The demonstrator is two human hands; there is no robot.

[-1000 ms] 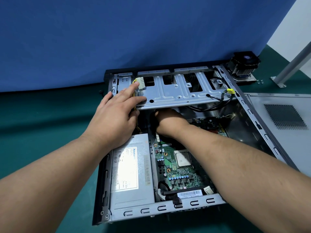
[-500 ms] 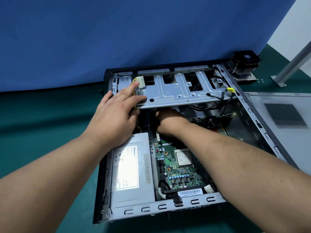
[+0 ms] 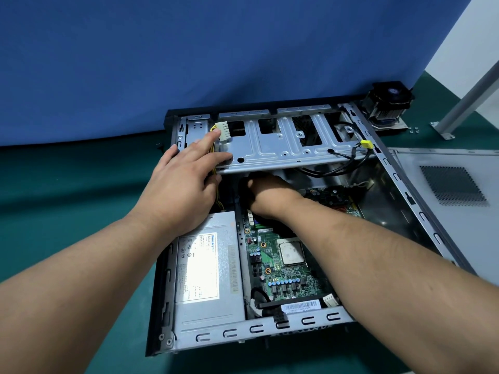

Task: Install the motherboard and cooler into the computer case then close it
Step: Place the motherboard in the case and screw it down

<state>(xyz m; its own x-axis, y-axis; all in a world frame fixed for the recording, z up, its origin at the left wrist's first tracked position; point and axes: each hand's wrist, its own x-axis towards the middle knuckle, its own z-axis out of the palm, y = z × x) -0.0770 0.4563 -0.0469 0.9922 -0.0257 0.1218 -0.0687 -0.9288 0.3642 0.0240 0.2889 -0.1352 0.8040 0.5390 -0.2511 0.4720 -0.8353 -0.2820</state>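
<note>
Both your hands are in the open computer case (image 3: 270, 326) on the green table (image 3: 67, 184).

Your left hand (image 3: 181, 190) lies flat, fingers spread, on the left end of the tilted metal drive tray (image 3: 283, 147), touching the white plug (image 3: 223, 131) and its yellow wires, closed on nothing. Your right hand (image 3: 266, 197) reaches under that tray; its fingers are hidden, so its grip can't be told. The motherboard (image 3: 283, 265) lies inside the case, right of the grey power supply (image 3: 208, 268). The cooler (image 3: 386, 103) sits outside, at the far right corner, and the side panel (image 3: 459, 211) lies to the right.
</note>
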